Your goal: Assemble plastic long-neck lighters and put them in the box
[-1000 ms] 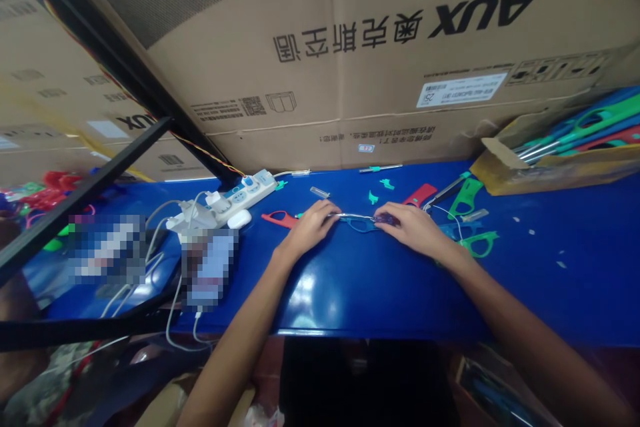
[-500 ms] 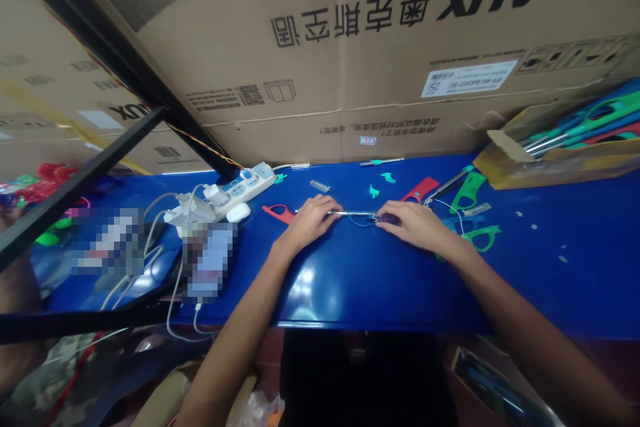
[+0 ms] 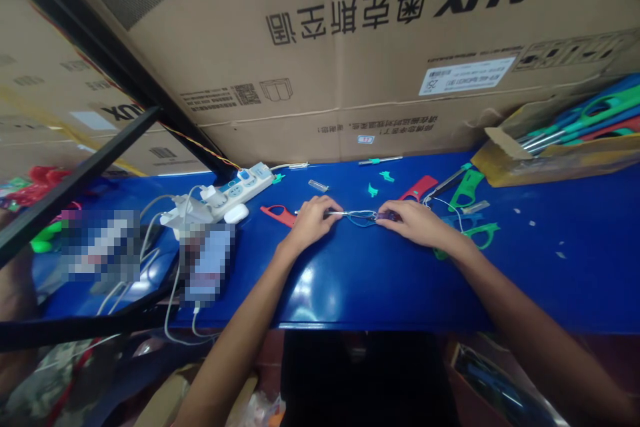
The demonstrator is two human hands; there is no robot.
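Observation:
My left hand [image 3: 316,219] is closed on a thin metal tube [image 3: 336,213], its end poking out past the fingertips. Thin white and blue wires [image 3: 361,215] stretch from that end to my right hand [image 3: 411,221]. Between the thumb and fingers of my right hand is a small dark purplish part [image 3: 389,215], mostly covered. Beside my left hand lies a red plastic half-shell with a finger loop [image 3: 278,214]. Beyond my right hand are a red handle piece [image 3: 421,187] and green handle pieces [image 3: 468,189], which look like stick-lighter casings.
A cardboard box of stick lighters [image 3: 560,163] stands at the right. Small green clips [image 3: 386,176] and a clear plastic piece [image 3: 319,185] lie behind my hands. At left are a power strip [image 3: 245,185], a phone [image 3: 210,263] and a black metal frame [image 3: 80,177]. Large cartons [image 3: 350,67] rise behind.
The wires between my hands look slightly more spread and bowed. Both hands keep their grips almost in place; the view has shifted a little.

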